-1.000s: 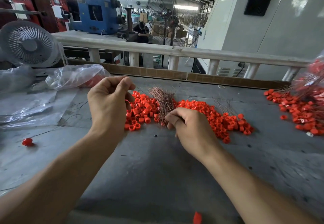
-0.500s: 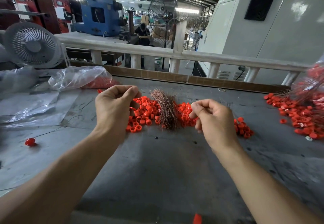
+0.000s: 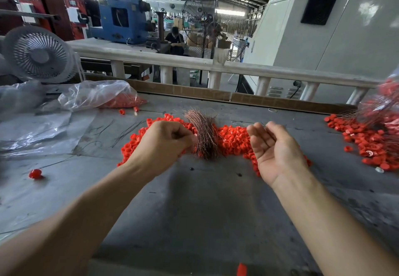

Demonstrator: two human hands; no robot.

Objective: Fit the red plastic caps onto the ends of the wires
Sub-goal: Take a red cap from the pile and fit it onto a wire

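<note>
A heap of red plastic caps [image 3: 232, 139] lies across the middle of the grey table [image 3: 194, 211]. A bundle of thin copper-coloured wires [image 3: 204, 134] rests on the heap. My left hand [image 3: 164, 144] hovers just left of the bundle with its fingers curled. Its thumb and fingertips pinch something small, apparently a red cap, which is mostly hidden. My right hand [image 3: 276, 148] is raised to the right of the bundle, palm turned left. A single thin wire [image 3: 263, 124] is pinched between its thumb and fingers.
A second heap of caps with wires [image 3: 371, 139] lies at the right edge. Clear plastic bags [image 3: 97, 95] with caps sit at the back left beside a white fan [image 3: 38, 54]. Stray caps [image 3: 35, 173] lie on the left. A white rail [image 3: 216, 65] borders the far side.
My right hand drew a wire from the bundle, lifted it and moved right, then turned palm-left. My left hand stayed pinched above the caps, drifting slightly toward the bundle.
</note>
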